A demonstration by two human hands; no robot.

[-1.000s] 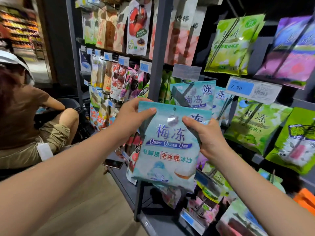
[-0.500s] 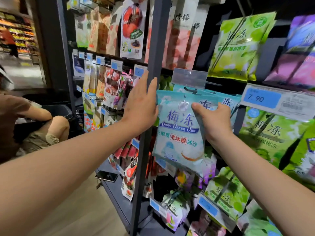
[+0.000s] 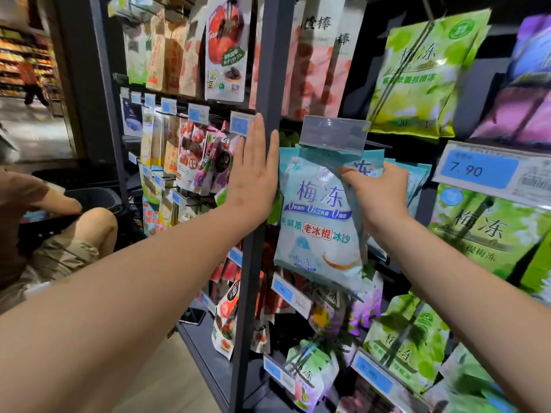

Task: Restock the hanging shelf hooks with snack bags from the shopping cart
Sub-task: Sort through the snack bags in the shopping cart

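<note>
Head view of a hanging snack display. The left hand lies flat, fingers straight and together, pressed against the grey upright post of the rack. The right hand grips the upper right part of a light-blue snack bag, thumb on its front face and fingers curled behind. The bag hangs upright just right of the post, its top edge tucked beneath a clear plastic label holder; whether its hole sits on the hook cannot be told. More blue bags of the same kind hang directly behind it. Farther right, a blue price tag reading 7.90 sits above green snack bags. Left of the post hang rows of red and brown packets. A phone lies on the bottom shelf. At far left, another person crouches on the floor.
</note>
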